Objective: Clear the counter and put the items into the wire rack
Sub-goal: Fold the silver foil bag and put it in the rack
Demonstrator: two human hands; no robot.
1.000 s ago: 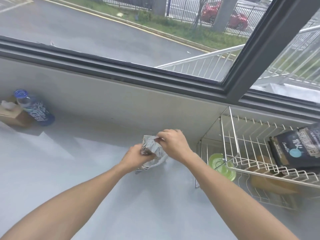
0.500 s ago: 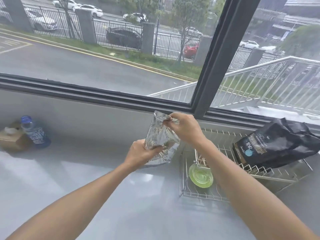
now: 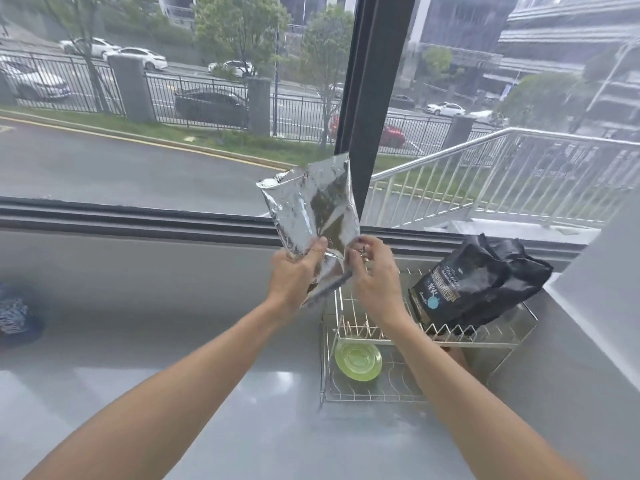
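A crinkled silver foil bag (image 3: pixel 311 206) stands upright in the air above the counter, in front of the window. My left hand (image 3: pixel 294 271) grips its lower left part. My right hand (image 3: pixel 372 271) pinches its lower right edge. Just right of and below my hands stands the two-tier wire rack (image 3: pixel 349 332). A black coffee bag (image 3: pixel 474 282) leans on its upper tier, and a green saucer (image 3: pixel 358 362) lies on its lower tier.
A blue-labelled bottle (image 3: pixel 15 317) lies at the far left edge of the grey counter (image 3: pixel 173 323). A white wall (image 3: pixel 602 271) closes the right side behind the rack. The dark window frame (image 3: pixel 138 220) runs along the back.
The foil bag has risen from the counter to window height and unfolded upright. My right hand shifted from its top to its lower edge. The view tilted up and moved right.
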